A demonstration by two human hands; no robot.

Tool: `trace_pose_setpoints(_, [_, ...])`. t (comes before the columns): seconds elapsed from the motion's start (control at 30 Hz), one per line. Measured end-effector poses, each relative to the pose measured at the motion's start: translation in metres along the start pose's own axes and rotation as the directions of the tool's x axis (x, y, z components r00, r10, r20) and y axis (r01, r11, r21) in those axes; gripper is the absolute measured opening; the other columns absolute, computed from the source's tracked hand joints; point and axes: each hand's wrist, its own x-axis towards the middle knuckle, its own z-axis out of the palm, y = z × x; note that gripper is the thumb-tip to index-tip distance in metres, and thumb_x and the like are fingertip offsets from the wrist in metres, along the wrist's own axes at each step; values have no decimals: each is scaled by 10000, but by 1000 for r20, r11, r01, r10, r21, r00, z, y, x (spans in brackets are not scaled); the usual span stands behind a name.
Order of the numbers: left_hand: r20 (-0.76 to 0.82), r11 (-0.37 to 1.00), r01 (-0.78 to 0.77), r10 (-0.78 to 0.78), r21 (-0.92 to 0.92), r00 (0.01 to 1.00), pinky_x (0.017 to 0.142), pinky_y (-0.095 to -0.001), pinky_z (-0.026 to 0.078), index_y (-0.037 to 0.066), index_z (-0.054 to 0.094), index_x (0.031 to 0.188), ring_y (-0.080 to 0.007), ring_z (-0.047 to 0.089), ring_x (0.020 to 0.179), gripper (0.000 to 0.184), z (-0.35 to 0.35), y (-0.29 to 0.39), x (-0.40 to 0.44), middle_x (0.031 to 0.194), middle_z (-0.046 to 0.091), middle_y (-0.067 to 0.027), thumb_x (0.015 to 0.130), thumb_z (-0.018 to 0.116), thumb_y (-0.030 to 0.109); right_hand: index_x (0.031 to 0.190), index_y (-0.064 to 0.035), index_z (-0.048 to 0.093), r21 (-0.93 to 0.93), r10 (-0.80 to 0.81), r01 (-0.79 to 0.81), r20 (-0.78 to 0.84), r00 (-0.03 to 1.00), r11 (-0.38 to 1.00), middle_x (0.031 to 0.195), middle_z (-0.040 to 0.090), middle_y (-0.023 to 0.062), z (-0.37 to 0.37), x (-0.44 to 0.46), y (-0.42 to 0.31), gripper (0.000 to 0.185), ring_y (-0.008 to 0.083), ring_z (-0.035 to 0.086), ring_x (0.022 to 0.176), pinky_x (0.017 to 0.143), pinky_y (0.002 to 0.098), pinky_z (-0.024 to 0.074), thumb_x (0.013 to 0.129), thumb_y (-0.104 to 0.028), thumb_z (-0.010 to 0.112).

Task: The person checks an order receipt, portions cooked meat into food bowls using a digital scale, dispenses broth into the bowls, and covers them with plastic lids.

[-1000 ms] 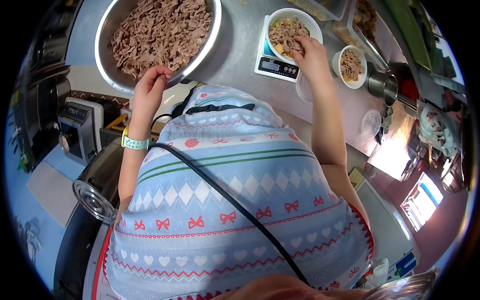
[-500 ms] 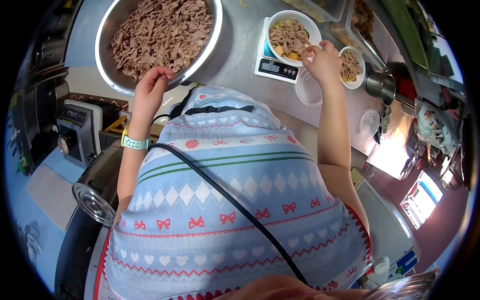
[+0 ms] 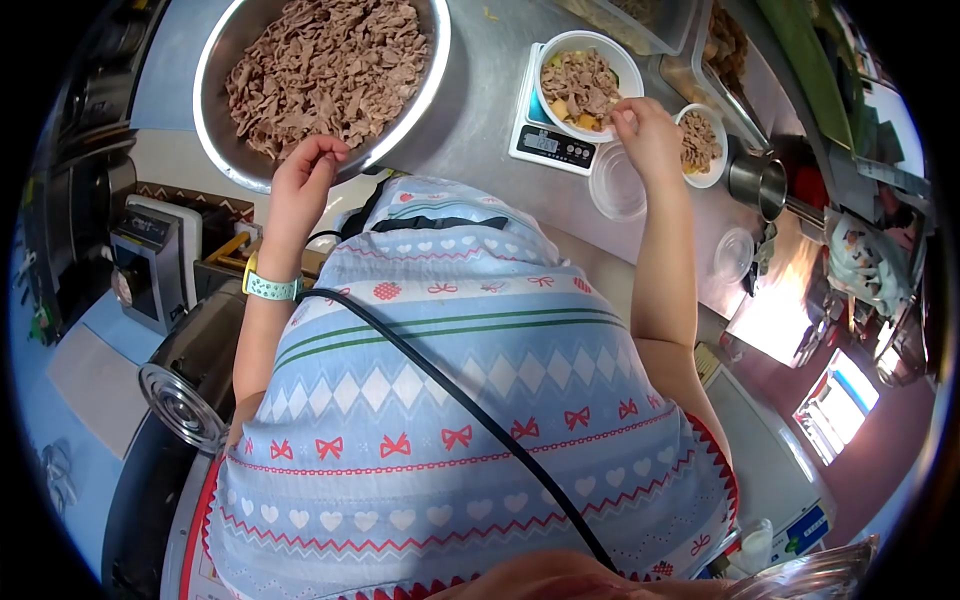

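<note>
My left hand [image 3: 308, 178] is over the near rim of a large metal bowl [image 3: 206, 95] full of cooked sliced meat [image 3: 325, 75]. Its fingers are curled together, and nothing shows in them. My right hand [image 3: 650, 140] pinches at the near right rim of a white round bowl [image 3: 549, 100]; whether it grips the rim or a bit of food is hidden. Meat slices [image 3: 588, 78] and yellow chunks lie in that bowl, which stands on a digital kitchen scale [image 3: 553, 148]. A second white bowl [image 3: 722, 160] with meat is just right of my right hand.
A clear round lid [image 3: 618, 182] lies beside the scale, another lid [image 3: 734, 255] farther right. A small metal pot [image 3: 758, 182] stands at the right. Clear food containers [image 3: 672, 35] line the back of the steel counter [image 3: 470, 90]. A black strap [image 3: 450, 405] crosses my apron.
My right hand has drawn its fingers closer together at the white bowl's rim and turned slightly. My left hand stays nearly still. The whole view has shifted a little.
</note>
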Motion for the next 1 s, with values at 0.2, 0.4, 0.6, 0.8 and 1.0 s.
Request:
trace_pose_setpoints(0.2, [32, 1000, 4, -5, 25, 999, 693, -177, 388, 37, 594, 1009, -40, 477, 766, 156, -1, -2, 1, 896, 568, 34, 938, 455, 44, 972, -166, 686, -63, 58, -68, -147, 987, 996, 1042, 651, 62, 15, 28, -11, 233, 249, 612, 981, 861, 461, 402, 825, -338, 632])
trace_pose_setpoints(0.4, [51, 998, 0, -3, 61, 999, 712, -177, 393, 48, 585, 1033, -37, 480, 782, 156, -2, 0, 3, 924, 570, 39, 956, 451, 58, 1038, -168, 678, -25, 139, -139, 21, 990, 990, 1011, 678, 53, 16, 43, -8, 308, 248, 615, 990, 867, 449, 394, 811, -371, 637])
trace_pose_setpoints(0.6, [62, 998, -4, 0, 63, 998, 702, -180, 397, 46, 591, 1032, -41, 481, 769, 159, 3, 3, 8, 904, 572, 36, 952, 454, 57, 1079, -168, 664, -15, 102, -101, 41, 994, 995, 974, 696, 55, 20, 41, -7, 326, 248, 628, 977, 869, 434, 388, 812, -350, 622])
trace_pose_setpoints(0.8, [65, 997, -34, 29, 76, 997, 700, -177, 396, 47, 589, 1033, -41, 482, 774, 165, 8, 7, 8, 913, 571, 34, 945, 450, 44, 1079, -111, 653, -58, 159, -156, 52, 986, 986, 979, 695, 94, 18, 45, -9, 385, 261, 643, 947, 891, 412, 396, 800, -375, 627])
trace_pose_setpoints(1.0, [47, 999, -20, 18, 43, 999, 706, -174, 393, 48, 589, 1037, -40, 484, 788, 168, 5, 0, 5, 921, 570, 35, 945, 449, 40, 1079, -110, 641, 93, 158, -155, -25, 987, 984, 898, 697, 87, 10, 42, 1, 351, 225, 670, 842, 788, 312, 496, 811, -336, 641])
